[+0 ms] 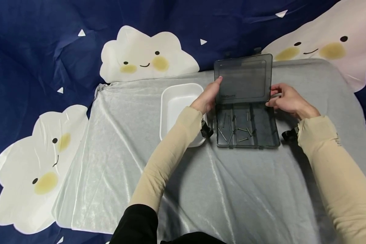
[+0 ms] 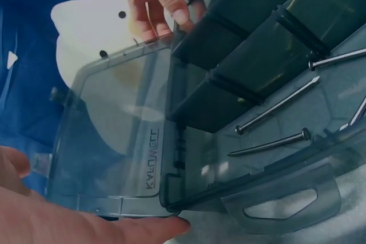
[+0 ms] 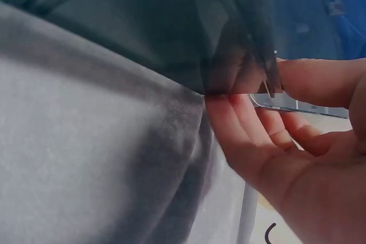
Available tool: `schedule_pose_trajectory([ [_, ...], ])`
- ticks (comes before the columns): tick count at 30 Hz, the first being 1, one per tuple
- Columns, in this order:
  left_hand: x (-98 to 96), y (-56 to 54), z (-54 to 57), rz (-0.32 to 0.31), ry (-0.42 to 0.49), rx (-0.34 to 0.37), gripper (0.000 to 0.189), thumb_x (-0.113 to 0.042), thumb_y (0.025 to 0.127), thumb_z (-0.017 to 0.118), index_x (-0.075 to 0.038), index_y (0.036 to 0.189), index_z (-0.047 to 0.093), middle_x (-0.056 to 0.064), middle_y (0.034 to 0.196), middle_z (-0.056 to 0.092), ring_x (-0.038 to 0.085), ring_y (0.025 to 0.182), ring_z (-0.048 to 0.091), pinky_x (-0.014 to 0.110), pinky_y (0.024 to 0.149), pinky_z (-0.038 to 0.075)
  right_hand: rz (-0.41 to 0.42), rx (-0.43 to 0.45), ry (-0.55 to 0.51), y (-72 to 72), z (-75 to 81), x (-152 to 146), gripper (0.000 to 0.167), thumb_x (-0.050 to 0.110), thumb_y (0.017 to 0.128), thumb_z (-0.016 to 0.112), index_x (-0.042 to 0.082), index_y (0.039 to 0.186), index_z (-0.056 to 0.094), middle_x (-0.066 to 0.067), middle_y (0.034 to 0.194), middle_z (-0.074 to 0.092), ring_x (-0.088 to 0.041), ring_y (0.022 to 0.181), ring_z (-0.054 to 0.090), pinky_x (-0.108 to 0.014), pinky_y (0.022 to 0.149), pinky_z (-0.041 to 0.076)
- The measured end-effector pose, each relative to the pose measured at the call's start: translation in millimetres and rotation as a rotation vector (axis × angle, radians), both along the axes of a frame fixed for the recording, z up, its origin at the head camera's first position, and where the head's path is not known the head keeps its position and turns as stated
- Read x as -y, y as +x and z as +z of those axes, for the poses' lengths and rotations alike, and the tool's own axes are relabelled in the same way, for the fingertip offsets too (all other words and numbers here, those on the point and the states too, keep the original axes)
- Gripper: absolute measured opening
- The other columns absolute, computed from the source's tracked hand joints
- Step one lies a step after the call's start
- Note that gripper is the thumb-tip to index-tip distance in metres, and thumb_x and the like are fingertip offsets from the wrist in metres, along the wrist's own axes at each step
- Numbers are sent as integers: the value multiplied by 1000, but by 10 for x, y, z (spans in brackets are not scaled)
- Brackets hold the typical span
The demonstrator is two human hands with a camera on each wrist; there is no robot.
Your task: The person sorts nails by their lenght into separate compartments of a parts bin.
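Note:
A dark translucent compartment box (image 1: 266, 127) lies on the cloth with its hinged lid (image 1: 243, 80) raised at the back. Several metal nails (image 2: 271, 143) are scattered in it, between low dividers (image 2: 234, 87). My left hand (image 1: 208, 97) is at the lid's left edge. Its thumb and a straight finger are spread along that edge, the fingertip near the hinge in the left wrist view. At the back right corner, my right hand (image 1: 288, 99) grips the box wall. In the right wrist view its thumb lies on one side and fingers on the other, partly seen through the plastic.
A white rectangular tray (image 1: 163, 117) stands just left of the box, partly behind my left forearm. Grey velvety cloth (image 1: 116, 162) covers the table. A dark blue sheet with cloud faces (image 1: 149, 56) hangs behind it.

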State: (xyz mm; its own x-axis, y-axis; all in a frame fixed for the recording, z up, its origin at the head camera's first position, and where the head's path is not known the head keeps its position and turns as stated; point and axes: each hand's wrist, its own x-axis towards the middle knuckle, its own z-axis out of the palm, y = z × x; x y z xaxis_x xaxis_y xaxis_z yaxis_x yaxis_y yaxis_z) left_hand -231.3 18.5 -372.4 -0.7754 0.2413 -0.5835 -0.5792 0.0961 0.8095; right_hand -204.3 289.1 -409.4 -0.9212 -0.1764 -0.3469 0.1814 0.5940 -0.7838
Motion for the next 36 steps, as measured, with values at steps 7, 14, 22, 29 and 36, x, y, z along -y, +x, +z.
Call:
schedule_pose_trajectory([
  [7,-2,-28,12,12,85,-36,61,-54,101,31,-31,155,12,-7,164,7,22,151,7,49,122,8,-8,-22,2,25,13,-19,67,18,96,56,-7,145,18,-26,143,28,-4,83,51,-26,70,50],
  [14,3,7,121,-7,95,-146,61,-55,101,32,-32,155,14,-10,162,14,14,149,15,42,121,16,-78,-141,-61,61,105,5,66,20,95,58,-6,144,22,-18,132,35,-6,93,46,-11,73,50],
  [22,68,183,300,-62,-57,-376,61,-50,100,40,-17,150,32,-2,154,35,14,139,37,37,112,37,-137,-312,-91,203,350,40,32,32,94,61,21,121,49,18,103,51,3,87,50,-9,66,43],
  [29,217,498,292,-350,-397,-746,34,-24,93,62,-11,124,61,6,116,65,11,89,55,19,78,44,-28,-443,-42,515,557,45,33,18,93,62,11,125,60,29,100,56,11,86,55,-4,70,41],
  [36,302,781,299,-515,-525,-966,24,-17,90,64,-12,112,69,1,113,69,10,89,58,18,81,44,230,-659,202,851,603,68,33,1,86,60,11,117,66,1,112,66,-2,77,53,-14,67,36],
])
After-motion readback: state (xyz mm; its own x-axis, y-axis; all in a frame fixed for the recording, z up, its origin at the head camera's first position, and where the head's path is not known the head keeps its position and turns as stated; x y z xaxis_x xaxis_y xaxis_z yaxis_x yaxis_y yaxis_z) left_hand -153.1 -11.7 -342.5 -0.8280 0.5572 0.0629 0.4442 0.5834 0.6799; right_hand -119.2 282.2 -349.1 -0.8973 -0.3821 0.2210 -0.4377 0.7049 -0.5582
